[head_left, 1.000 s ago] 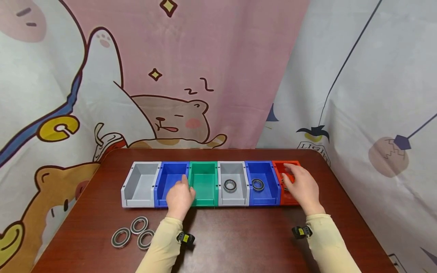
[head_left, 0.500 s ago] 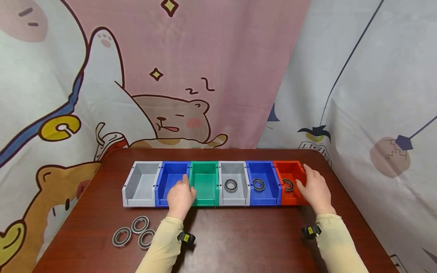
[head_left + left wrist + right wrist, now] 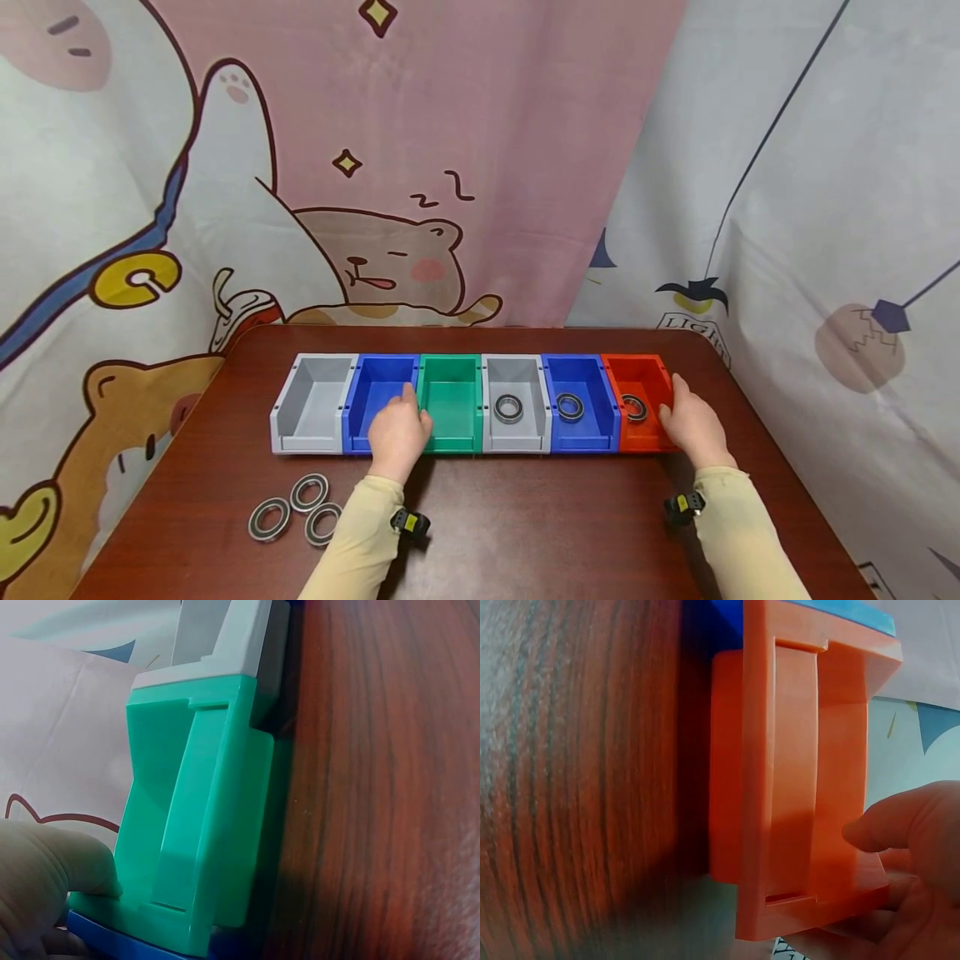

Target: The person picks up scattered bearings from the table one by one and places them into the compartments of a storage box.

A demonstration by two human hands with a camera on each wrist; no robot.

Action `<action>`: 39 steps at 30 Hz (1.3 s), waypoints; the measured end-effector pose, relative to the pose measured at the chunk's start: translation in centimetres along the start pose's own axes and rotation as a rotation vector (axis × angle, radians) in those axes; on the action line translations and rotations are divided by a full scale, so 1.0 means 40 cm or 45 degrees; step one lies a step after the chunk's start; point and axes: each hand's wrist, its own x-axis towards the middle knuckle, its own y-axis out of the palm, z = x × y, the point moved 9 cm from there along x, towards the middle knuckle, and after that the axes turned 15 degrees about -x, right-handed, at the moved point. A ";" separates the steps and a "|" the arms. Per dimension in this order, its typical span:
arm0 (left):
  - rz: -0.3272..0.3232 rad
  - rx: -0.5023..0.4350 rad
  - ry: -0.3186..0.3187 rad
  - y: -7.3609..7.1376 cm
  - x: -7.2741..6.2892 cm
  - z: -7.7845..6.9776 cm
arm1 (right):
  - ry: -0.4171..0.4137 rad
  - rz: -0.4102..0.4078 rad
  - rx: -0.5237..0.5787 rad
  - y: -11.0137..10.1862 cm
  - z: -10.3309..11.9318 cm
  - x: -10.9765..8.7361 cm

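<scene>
A row of joined plastic storage bins stands on the table. My left hand (image 3: 400,435) holds the walls where the left blue bin (image 3: 381,381) and the green bin (image 3: 450,385) meet. Its thumb (image 3: 90,864) is inside the green bin; the other fingers are mostly hidden on the blue side. At the far right end, my right hand (image 3: 696,425) straddles the outer wall of the red bin (image 3: 641,379), with the thumb (image 3: 877,825) inside and fingers outside. One ball bearing (image 3: 633,407) lies in the red bin, another bearing (image 3: 570,407) in the right blue bin, and a third bearing (image 3: 508,408) in the right grey bin.
Three larger loose bearings (image 3: 268,519) lie on the brown table (image 3: 525,525), left of my left forearm. The left grey bin (image 3: 315,400) forms the row's left end. A patterned curtain (image 3: 540,167) hangs behind the table and along its sides.
My right hand has moved right, from over the red bin to its outer wall, uncovering the bearing inside. The left hand keeps its place on the bins.
</scene>
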 end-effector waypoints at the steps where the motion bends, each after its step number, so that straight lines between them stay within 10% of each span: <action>1: -0.001 0.000 0.001 0.000 0.000 0.000 | 0.004 0.008 -0.005 0.002 -0.002 0.002; 16: 0.002 -0.028 0.016 0.003 -0.002 0.008 | 0.033 0.050 0.007 0.007 -0.004 0.001; 39: 0.292 -0.305 0.093 -0.050 -0.059 -0.001 | 0.008 -0.004 -0.019 -0.002 -0.002 -0.002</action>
